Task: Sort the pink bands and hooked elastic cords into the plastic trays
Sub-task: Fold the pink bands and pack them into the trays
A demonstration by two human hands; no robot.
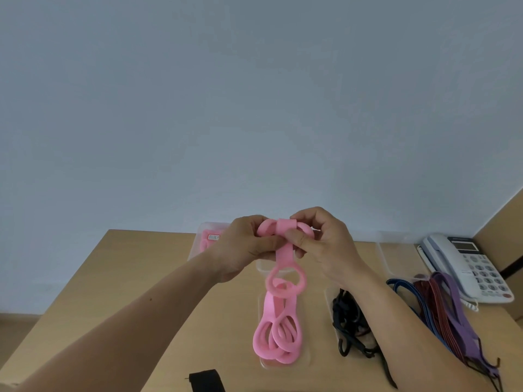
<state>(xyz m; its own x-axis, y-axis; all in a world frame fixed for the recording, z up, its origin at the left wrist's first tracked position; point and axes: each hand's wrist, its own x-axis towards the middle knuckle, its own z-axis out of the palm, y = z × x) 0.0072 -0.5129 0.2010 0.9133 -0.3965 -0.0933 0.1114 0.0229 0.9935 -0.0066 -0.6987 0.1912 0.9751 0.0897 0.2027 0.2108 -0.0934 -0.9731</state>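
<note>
Pink band [285, 251] pinched at its folded top by curled fingers of left hand [243, 247] and right hand [325, 244], hanging above more pink bands [278, 335] in a clear tray [283, 363], black hooked cords [348, 326] just right, wooden table [135, 278]

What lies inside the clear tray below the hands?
Looped pink bands fill the tray; a band held by left hand and right hand hides its far end.
</note>
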